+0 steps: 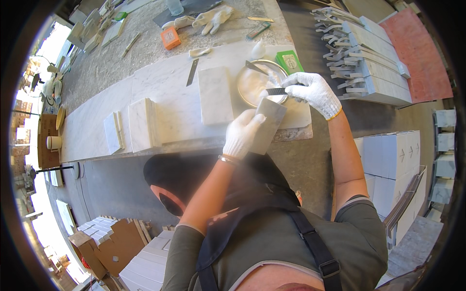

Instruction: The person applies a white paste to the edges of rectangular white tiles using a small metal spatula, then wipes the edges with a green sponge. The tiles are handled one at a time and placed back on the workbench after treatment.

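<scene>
in the head view, the left hand [242, 131], in a white knit glove, held a grey tile [268, 127], fingers closed around its left edge and the thumb lying on its face. the tile was tilted in the air, off the near edge of the marble slab [177, 119] and just below the round tin [241, 79]. the right hand [313, 94], gloved too, pinched a dark scraper [275, 91] with its fingers narrow; white paste sat at the scraper's far end, near the tile's top corner, though whether the two touched could not be told.

the work looked to be partway through this one tile, with the paste at its edge and not evidently spread. a thick stack [142, 124] and a thin stack [113, 133] stood on the slab to the left, and a pale tile [216, 94] lay flat beside the tin; which of them were finished and which were left could not be judged.

the tiles were flat, straight-edged rectangles, softly veined, and the held one looked smooth. the tin had a shiny metal rim around creamy paste, with a second scraper [256, 67] leaning in it. behind the slab, the workbench [145, 57] was rough and dusty, and the empty gloves [213, 19] lay crumpled on it.
</scene>
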### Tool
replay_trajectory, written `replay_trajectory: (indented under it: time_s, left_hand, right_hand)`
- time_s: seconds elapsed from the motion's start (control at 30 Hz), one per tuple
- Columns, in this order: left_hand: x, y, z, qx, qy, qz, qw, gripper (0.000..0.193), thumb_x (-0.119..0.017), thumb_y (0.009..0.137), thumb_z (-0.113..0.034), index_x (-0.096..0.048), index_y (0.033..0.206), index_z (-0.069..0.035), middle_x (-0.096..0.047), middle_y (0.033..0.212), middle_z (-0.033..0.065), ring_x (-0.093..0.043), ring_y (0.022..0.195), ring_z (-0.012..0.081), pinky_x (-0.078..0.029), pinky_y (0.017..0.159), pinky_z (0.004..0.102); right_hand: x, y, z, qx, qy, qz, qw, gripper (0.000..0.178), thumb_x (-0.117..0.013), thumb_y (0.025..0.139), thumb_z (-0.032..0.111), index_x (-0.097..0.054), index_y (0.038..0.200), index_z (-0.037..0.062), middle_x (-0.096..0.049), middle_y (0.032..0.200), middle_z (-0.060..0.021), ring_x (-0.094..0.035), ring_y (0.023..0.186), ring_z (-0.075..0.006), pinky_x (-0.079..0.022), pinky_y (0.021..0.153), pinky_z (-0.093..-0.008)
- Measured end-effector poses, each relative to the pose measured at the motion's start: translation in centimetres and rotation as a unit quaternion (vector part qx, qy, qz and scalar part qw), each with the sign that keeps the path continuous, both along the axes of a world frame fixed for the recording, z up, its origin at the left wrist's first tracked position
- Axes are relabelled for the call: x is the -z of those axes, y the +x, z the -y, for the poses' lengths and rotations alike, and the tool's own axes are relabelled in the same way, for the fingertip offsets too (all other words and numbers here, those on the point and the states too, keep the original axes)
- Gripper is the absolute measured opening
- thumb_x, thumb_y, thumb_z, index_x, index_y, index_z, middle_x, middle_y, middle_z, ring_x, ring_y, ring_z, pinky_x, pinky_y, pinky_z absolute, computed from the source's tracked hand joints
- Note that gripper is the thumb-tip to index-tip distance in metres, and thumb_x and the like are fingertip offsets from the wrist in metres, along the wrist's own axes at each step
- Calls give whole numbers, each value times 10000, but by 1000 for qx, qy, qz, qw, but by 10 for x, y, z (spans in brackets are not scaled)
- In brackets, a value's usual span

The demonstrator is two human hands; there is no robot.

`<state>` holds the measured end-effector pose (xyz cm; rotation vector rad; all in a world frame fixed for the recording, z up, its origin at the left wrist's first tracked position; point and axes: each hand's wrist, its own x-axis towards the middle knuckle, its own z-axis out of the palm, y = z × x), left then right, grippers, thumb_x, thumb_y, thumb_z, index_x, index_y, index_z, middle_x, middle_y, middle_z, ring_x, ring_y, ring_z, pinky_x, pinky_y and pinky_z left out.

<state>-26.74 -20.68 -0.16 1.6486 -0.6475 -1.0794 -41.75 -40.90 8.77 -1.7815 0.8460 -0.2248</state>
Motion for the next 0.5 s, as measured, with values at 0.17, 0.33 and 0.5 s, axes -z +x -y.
replay_trajectory:
  time_s: [0.17, 0.33, 0.5]
  left_hand:
    - [0, 1, 0, 4, -1, 8, 1000, 492, -703, 965, -376, -715, 1272, 8, -770, 1091, 124, -680, 995, 166, -522, 922, 321]
    - [0, 2, 1, 7, 8, 13, 1000, 479, -711, 964, -364, -718, 1268, 7, -773, 1099, 117, -681, 1003, 157, -523, 923, 317]
    - [-1, 1, 0, 2, -3, -17, 1000, 469, -712, 968, -356, -719, 1272, 0, -776, 1122, 116, -684, 1017, 155, -521, 934, 311]
  right_hand:
    - [-3, 1, 0, -7, -8, 1, 1000, 216, -742, 942, 72, -784, 1148, 19, -756, 948, -1, -630, 792, -47, -504, 687, -225]
    - [-3, -1, -1, -17, -31, 15, 999, 227, -743, 938, 58, -780, 1156, 3, -766, 997, -12, -653, 870, -57, -524, 747, -235]
    - [5, -2, 8, -37, -61, 25, 997, 245, -731, 932, 98, -792, 1164, 47, -793, 1088, -32, -696, 994, -93, -545, 874, -265]
